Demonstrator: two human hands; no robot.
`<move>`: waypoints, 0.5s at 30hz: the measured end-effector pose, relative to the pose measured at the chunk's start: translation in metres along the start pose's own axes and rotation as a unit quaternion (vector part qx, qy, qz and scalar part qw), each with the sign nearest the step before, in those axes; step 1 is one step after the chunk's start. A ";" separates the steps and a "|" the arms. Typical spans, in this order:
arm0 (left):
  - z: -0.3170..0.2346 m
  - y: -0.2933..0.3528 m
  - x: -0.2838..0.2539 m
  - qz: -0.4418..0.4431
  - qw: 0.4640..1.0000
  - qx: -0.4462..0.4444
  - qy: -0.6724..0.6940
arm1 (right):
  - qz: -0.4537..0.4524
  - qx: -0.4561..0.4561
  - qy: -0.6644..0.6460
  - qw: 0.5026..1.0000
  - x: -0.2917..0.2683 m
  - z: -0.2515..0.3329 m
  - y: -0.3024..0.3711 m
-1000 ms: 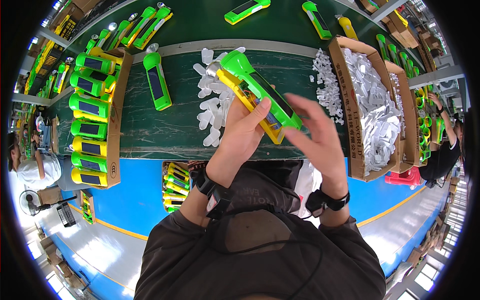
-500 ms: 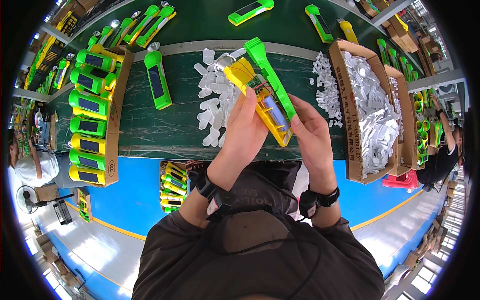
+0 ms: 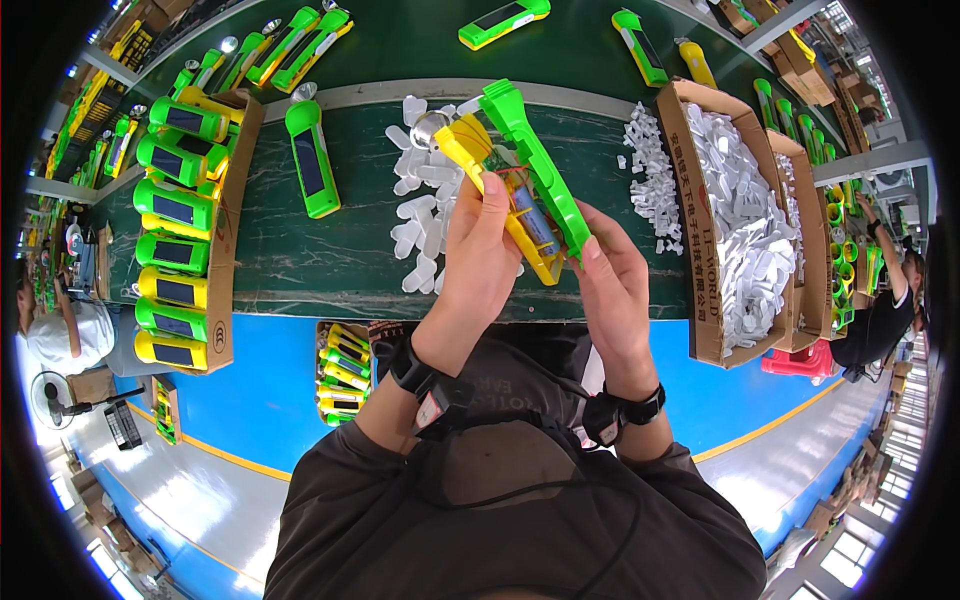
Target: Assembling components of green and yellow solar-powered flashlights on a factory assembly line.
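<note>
Over the near middle of the workbench, both my hands hold one opened flashlight. My left hand is closed round its yellow half-shell, thumb on top. Inside that shell lie a blue cylindrical battery and a bit of circuit board with red wires. A silver reflector sits at its head end. My right hand grips the lower end of the green half-shell, which stands apart from the yellow one at a slant. Loose white plastic pieces lie beside and beneath my left hand.
A carton of green and yellow flashlights stands at the left; one flashlight lies beside it. At right are a pile of small white parts and a carton of white pieces. More flashlights line the far bench. Co-workers sit at both sides.
The opened flashlight has shifted slightly left, and the reflector now shows more fully at the yellow shell's head. My right hand has moved a little left and down with the green shell.
</note>
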State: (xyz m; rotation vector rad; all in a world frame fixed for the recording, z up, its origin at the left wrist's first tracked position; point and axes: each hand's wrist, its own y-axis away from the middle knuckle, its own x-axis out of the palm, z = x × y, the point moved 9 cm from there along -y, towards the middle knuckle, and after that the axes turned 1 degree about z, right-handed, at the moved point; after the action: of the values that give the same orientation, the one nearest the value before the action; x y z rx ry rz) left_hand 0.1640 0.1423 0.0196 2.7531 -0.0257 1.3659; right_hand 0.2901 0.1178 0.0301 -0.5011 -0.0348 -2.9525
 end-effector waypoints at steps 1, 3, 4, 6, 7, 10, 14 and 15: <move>0.001 0.000 -0.003 -0.001 1.000 0.003 -0.026 | -0.001 -0.001 0.000 1.000 0.000 0.000 -0.002; 0.002 0.000 -0.005 0.000 0.999 0.004 -0.051 | 0.004 -0.003 0.017 1.000 0.002 0.002 -0.005; 0.002 0.000 -0.006 -0.006 0.999 0.010 -0.037 | 0.001 -0.005 0.018 1.000 0.002 0.001 -0.007; 0.002 0.000 -0.007 -0.010 1.000 0.014 -0.023 | -0.006 0.028 -0.058 0.998 0.004 -0.007 -0.013; 0.001 0.000 -0.008 -0.013 0.999 0.020 -0.045 | -0.009 0.026 -0.057 0.998 0.002 -0.006 -0.016; 0.003 0.000 -0.015 -0.022 0.997 0.024 -0.073 | 0.024 0.076 -0.157 0.984 0.004 -0.016 -0.024; 0.007 0.000 -0.024 -0.031 0.997 0.023 -0.069 | 0.031 0.128 -0.152 0.979 0.001 -0.022 -0.030; 0.007 -0.001 -0.022 -0.029 0.997 0.034 -0.070 | 0.029 0.138 -0.163 0.976 -0.001 -0.022 -0.030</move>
State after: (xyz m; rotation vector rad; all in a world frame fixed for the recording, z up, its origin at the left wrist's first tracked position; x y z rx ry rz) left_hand 0.1558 0.1427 -0.0022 2.8748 0.0942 1.1805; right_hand 0.2795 0.1468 0.0085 -0.9141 -0.4511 -2.7127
